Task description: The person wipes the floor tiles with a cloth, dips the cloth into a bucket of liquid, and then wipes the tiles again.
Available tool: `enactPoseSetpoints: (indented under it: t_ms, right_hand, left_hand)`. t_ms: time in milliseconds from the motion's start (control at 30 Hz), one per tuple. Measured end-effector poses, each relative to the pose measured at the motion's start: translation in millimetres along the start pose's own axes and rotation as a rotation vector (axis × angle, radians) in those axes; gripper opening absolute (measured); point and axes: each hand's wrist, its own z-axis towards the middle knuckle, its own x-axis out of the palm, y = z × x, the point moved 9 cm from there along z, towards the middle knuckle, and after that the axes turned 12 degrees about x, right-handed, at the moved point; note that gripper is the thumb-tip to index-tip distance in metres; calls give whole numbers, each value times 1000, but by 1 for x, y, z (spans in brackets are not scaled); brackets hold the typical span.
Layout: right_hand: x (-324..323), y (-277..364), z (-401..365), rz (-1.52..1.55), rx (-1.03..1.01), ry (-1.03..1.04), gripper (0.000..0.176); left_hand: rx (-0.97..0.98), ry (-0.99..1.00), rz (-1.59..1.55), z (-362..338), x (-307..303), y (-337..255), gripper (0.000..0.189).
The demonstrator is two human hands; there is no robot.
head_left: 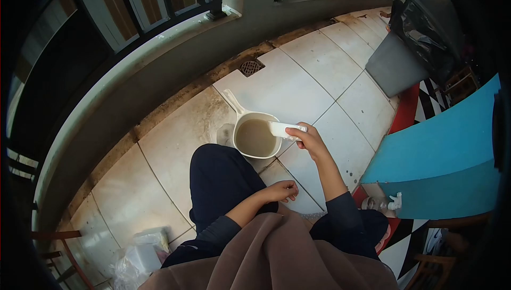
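From my remote seat, I saw the right hand [309,140] pinching a white piece [282,130], its long axis reaching leftward over a dipper [242,112]. The dipper sat just left of that grip, beyond the left knee [217,163]; the left hand [282,190] (loosely curled, seemingly empty) was farther off.

This appeared to be the tiled porch or terrace of a home. Ahead of the right hand [308,140] and curving round to its left ran a low wall [175,61] topped by dark metal railings [138,2], with a floor drain [250,67] near its foot. Pale tiles [308,58], dirty along the edge, spread around the hand. Ahead and right of it stood a grey lidded bin [395,62]; to its right were a blue panel [442,141] and black-and-white checked flooring [402,245].
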Motion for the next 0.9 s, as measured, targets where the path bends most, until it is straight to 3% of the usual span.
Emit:
enactPoseSetpoints:
  t_ms: [100, 200, 600, 900]
  right_hand:
    - [49, 47, -17, -743, -446, -339, 44]
    - [85, 48, -10, -959, -432, -339, 46]
    - [75, 52, -6, -1043, -310, -326, 45]
    - [71, 51, -10, -1008, -264, -325, 50]
  left_hand:
    - [24, 13, 4, 2, 0, 5, 18]
    - [36, 17, 13, 1, 2, 2, 19]
    - [95, -29, 57, 5, 1, 0, 24]
    - [29, 10, 77, 3, 3, 1, 21]
